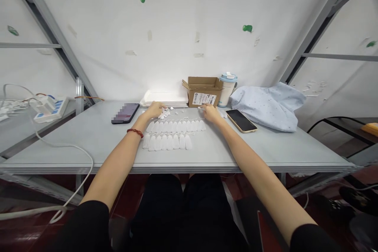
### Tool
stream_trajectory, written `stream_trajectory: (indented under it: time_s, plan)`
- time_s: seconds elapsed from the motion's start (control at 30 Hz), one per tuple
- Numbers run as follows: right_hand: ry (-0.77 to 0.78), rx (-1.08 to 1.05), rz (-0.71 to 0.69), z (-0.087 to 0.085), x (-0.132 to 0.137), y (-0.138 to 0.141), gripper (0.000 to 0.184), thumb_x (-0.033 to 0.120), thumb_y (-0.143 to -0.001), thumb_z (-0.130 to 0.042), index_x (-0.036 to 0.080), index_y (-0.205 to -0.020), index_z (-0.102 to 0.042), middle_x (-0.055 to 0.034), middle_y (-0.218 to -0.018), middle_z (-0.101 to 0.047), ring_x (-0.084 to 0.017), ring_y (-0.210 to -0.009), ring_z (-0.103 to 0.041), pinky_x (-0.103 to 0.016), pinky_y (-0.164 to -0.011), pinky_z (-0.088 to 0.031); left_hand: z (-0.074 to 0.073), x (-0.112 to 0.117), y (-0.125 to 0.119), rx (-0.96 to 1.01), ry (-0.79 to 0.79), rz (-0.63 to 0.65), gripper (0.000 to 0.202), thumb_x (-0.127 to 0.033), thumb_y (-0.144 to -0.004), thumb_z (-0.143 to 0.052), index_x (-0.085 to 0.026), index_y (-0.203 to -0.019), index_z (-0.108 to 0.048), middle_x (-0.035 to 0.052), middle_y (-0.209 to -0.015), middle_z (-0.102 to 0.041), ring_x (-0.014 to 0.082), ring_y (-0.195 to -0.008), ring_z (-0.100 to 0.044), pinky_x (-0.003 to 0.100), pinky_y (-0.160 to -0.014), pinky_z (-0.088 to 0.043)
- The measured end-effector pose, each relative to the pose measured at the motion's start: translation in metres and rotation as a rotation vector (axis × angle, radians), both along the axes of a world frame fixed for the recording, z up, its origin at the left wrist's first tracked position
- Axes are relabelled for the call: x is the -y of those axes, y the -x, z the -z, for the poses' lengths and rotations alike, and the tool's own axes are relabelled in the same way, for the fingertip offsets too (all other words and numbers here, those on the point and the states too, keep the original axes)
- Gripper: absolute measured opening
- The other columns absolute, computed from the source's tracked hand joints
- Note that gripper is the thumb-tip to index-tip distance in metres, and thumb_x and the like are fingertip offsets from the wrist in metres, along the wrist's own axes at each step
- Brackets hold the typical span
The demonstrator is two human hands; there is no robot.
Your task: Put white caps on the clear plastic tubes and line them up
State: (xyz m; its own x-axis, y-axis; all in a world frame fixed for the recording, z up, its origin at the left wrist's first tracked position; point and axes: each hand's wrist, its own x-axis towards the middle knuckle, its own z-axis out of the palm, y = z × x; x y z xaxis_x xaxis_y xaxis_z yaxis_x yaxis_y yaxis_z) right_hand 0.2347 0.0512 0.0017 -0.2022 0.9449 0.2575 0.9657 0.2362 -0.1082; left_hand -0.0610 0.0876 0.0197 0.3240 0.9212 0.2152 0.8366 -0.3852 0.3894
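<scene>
Head view shows a wide, flat grey table (pixel 102 138), with an open brown cardboard box (pixel 204 83) at the far side. Before it, two rows of flat white rounded pieces (pixel 169 143) lie side by side; these seem already laid out. The left hand (pixel 154 111) bends its fingers at small loose white bits (pixel 164 114), which seem left to handle; the right hand (pixel 211 113) is near the box. Whether either grips something, I cannot tell. Open surface lies along the near edge and farther left.

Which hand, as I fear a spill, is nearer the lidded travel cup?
Right: the right hand is in front and left of the lidded travel cup; the left hand is much farther left.
</scene>
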Motion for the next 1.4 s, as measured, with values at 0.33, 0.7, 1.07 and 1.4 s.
stream_trajectory:
  time_s: [0.33, 0.7, 1.07, 1.4]
  plan:
    - [-0.020, 0.091, 0.036, 0.000, -0.003, 0.000, 0.047, 0.004, -0.087, -0.035, 0.013, -0.130, -0.052, -0.0168, -0.128, -0.053, -0.030, -0.115, -0.047, -0.039, -0.093, -0.039, -0.020, 0.028, -0.011, 0.248, -0.166, -0.158, 0.033, -0.015, -0.074, -0.049, -0.012, -0.096, -0.073, 0.0081, -0.099, -0.073, 0.0224, -0.096, -0.064, 0.031, -0.090, -0.047]
    - [-0.068, 0.020, 0.073, 0.006, 0.001, -0.002, 0.038, 0.011, -0.087, -0.043, 0.012, -0.122, -0.056, -0.0184, -0.122, -0.056, -0.032, -0.116, -0.044, -0.042, -0.091, -0.039, -0.019, 0.049, -0.030, 0.327, -0.182, -0.014, 0.025, -0.032, -0.073, -0.056, -0.013, -0.076, -0.072, 0.0057, -0.077, -0.072, 0.0213, -0.079, -0.063, 0.028, -0.071, -0.044]
    - [-0.214, -0.635, -0.382, -0.005, 0.026, 0.048, 0.022, 0.019, -0.082, -0.057, 0.016, -0.103, -0.062, -0.0082, -0.099, -0.066, -0.018, -0.088, -0.059, -0.030, -0.073, -0.048, -0.034, 0.071, -0.031, 0.512, 0.051, 0.138, 0.028, -0.040, -0.067, -0.070, -0.015, -0.079, -0.074, 0.0055, -0.081, -0.071, 0.0177, -0.072, -0.058, 0.028, -0.065, -0.042]
    - [-0.270, -0.638, -0.502, -0.008, 0.045, 0.062, 0.018, 0.019, -0.083, -0.056, 0.015, -0.099, -0.062, -0.0080, -0.089, -0.064, -0.018, -0.082, -0.059, -0.029, -0.067, -0.050, -0.035, 0.083, -0.040, 0.576, 0.107, 0.158, 0.034, -0.044, -0.066, -0.073, -0.015, -0.083, -0.073, 0.0048, -0.081, -0.070, 0.0148, -0.068, -0.055, 0.027, -0.060, -0.039]
